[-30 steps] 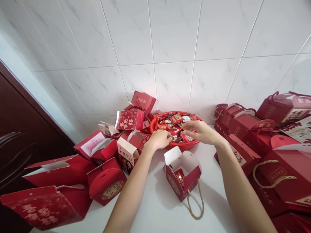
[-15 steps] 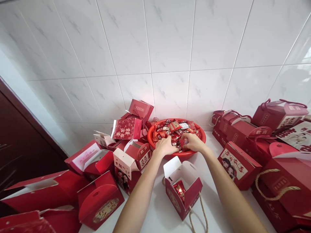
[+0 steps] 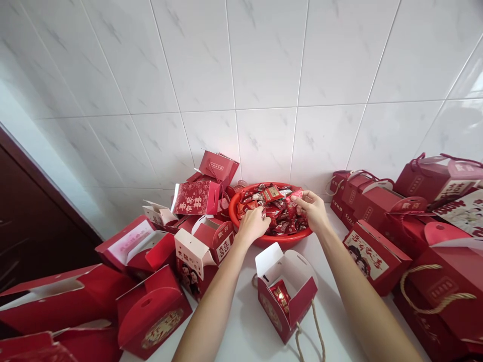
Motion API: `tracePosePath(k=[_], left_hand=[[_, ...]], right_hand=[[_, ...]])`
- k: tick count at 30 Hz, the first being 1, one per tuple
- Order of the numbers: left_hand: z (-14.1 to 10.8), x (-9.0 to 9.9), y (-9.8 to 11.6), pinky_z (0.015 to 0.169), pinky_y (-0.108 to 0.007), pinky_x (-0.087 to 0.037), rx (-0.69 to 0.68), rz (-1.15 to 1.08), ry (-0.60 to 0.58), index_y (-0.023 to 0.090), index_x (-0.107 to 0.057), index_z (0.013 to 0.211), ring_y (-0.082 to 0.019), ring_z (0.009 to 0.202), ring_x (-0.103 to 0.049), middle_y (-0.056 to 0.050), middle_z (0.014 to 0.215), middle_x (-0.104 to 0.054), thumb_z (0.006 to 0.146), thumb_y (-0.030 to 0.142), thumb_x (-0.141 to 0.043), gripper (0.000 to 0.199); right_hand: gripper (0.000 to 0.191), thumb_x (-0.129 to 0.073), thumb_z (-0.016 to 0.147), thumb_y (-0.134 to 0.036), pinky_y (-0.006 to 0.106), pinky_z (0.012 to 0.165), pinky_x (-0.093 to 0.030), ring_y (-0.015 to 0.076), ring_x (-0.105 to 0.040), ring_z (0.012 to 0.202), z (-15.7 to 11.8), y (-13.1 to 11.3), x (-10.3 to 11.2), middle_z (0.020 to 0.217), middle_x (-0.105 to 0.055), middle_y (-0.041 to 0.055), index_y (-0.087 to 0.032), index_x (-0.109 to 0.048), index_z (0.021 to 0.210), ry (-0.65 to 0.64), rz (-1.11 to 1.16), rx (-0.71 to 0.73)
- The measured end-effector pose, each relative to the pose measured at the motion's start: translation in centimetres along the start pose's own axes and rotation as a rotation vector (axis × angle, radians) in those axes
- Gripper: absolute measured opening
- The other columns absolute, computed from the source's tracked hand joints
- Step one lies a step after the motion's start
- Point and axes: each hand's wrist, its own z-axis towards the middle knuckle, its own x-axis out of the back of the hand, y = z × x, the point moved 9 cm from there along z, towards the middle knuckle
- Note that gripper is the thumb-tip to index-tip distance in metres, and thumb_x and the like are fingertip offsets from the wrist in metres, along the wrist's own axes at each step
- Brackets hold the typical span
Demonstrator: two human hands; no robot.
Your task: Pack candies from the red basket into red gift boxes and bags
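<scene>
A round red plastic basin full of wrapped candies stands against the wall. My right hand is at its right rim, thumb and fingers pinching a pinkish-red candy packet. At the left side of the basin, my left hand is over the candies with its fingers curled; what they hold, if anything, is hidden. Between my forearms sits an open red gift box with white inner flaps and a rope handle. Shiny red wrapped candy lies inside it.
Several open red boxes crowd the left side, some piled up near the basin. On the right are several closed red boxes with cord handles. A white tiled wall rises behind the white tabletop.
My right hand has moved from among the candies up to the right rim with a packet pinched in it. My left hand has shifted slightly left and its fingers are more curled.
</scene>
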Motion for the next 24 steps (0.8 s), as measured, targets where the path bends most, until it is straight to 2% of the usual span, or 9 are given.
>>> tracePosePath(k=[4,9,11,14,17,20,24], left_hand=[[0.3,0.0,-0.4,0.081,-0.034,-0.048,0.012,-0.047,0.060,0.018,-0.066,0.108,-0.030,0.103,-0.068,-0.014,0.104,-0.074,0.089,0.022,-0.051,0.024],[-0.3,0.8,0.2,0.099,-0.041,-0.047,0.010,-0.063,0.197,0.017,-0.059,0.133,-0.033,0.120,-0.060,-0.017,0.124,-0.065,0.083,0.024,-0.064,0.051],[-0.4,0.9,1.0,0.103,-0.044,-0.046,-0.055,-0.068,0.206,0.020,-0.057,0.138,-0.035,0.123,-0.057,-0.017,0.129,-0.063,0.079,0.025,-0.070,0.061],[-0.5,0.6,2.3,0.108,-0.044,-0.045,-0.225,-0.152,0.171,0.020,-0.062,0.132,-0.032,0.124,-0.058,-0.012,0.130,-0.065,0.075,0.022,-0.073,0.058],[-0.5,0.5,2.9,0.110,-0.042,-0.044,-0.350,-0.280,0.158,0.019,-0.066,0.126,-0.029,0.123,-0.060,-0.011,0.128,-0.068,0.079,0.025,-0.071,0.048],[-0.4,0.6,2.9,0.107,-0.039,-0.047,-0.404,-0.438,0.147,0.017,-0.067,0.122,-0.026,0.117,-0.064,-0.010,0.125,-0.071,0.087,0.033,-0.064,0.038],[-0.3,0.6,3.0,0.094,-0.032,-0.051,-0.433,-0.543,0.098,0.016,-0.071,0.097,-0.022,0.098,-0.068,-0.006,0.103,-0.075,0.091,0.036,-0.056,0.026]], right_hand=[[0.052,-0.093,0.045,-0.045,0.021,0.041,-0.035,0.0045,-0.043,0.042,0.2,0.6,0.4,0.059,-0.058,-0.0055,-0.018,-0.056,0.069,0.026,0.077,-0.063],[0.053,-0.093,0.044,-0.047,0.019,0.038,-0.031,0.0039,-0.042,0.038,0.2,0.9,0.3,0.056,-0.058,-0.0060,-0.018,-0.057,0.071,-0.012,0.124,-0.114],[0.053,-0.093,0.045,-0.048,0.020,0.037,-0.031,0.0041,-0.042,0.038,0.0,0.7,-0.1,0.056,-0.058,-0.0058,-0.018,-0.057,0.070,-0.062,0.113,-0.121],[0.051,-0.092,0.047,-0.048,0.021,0.038,-0.032,0.0051,-0.043,0.037,-0.2,0.5,-0.7,0.056,-0.058,-0.0059,-0.019,-0.056,0.069,-0.132,0.068,-0.119],[0.052,-0.092,0.048,-0.048,0.022,0.038,-0.033,0.0055,-0.044,0.037,-0.3,0.5,-0.9,0.055,-0.057,-0.0064,-0.019,-0.055,0.070,-0.160,0.043,-0.123],[0.051,-0.091,0.050,-0.048,0.021,0.038,-0.033,0.0048,-0.043,0.037,-0.4,0.5,-1.3,0.057,-0.058,-0.0060,-0.019,-0.055,0.070,-0.210,0.028,-0.129],[0.049,-0.090,0.052,-0.048,0.021,0.038,-0.032,0.0048,-0.042,0.037,-0.6,0.7,-1.8,0.058,-0.059,-0.0053,-0.019,-0.056,0.073,-0.268,-0.005,-0.142]])
